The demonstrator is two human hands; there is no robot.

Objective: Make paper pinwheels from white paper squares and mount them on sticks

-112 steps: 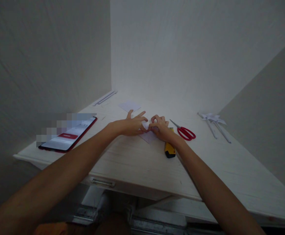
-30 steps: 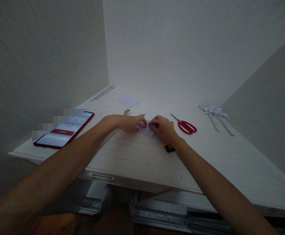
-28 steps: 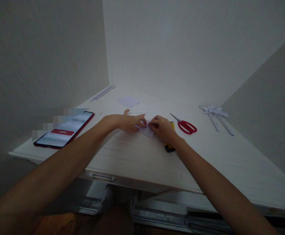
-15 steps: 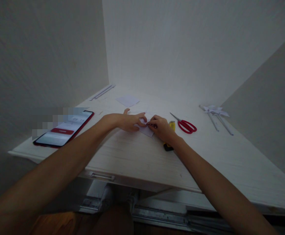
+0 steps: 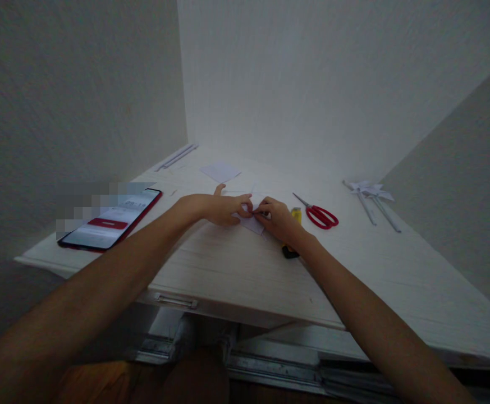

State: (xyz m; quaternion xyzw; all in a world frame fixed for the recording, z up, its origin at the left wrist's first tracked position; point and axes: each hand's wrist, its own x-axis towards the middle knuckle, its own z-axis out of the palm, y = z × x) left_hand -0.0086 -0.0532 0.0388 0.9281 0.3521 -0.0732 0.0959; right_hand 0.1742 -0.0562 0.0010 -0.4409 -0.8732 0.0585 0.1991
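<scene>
A small white sheet of paper [image 5: 253, 225] lies on the table, partly covered by my hands. My left hand [image 5: 228, 211] is bent over its left side, thumb and forefinger curled onto it and another finger stretched away. At the paper's upper middle, the fingertips of my right hand [image 5: 275, 216] are pinched together, meeting the left fingertips. What sits in that pinch is too small to make out. Under my right wrist is a yellow and black box cutter [image 5: 296, 216], partly hidden. Just right of it lie red-handled scissors [image 5: 321, 216], blades pointing to the back left.
Another white paper square [image 5: 221, 171] lies farther back. Thin paper sticks [image 5: 176, 157] rest at the back left. Two paper pinwheels [image 5: 371, 193] on sticks lie at the right. A phone [image 5: 112, 220] in a red case is at the left. Walls [image 5: 287, 90] enclose the table [image 5: 236, 275].
Both hands stay at the paper, with only slight shifts of the fingers. The view has moved a little; the other things lie where they were.
</scene>
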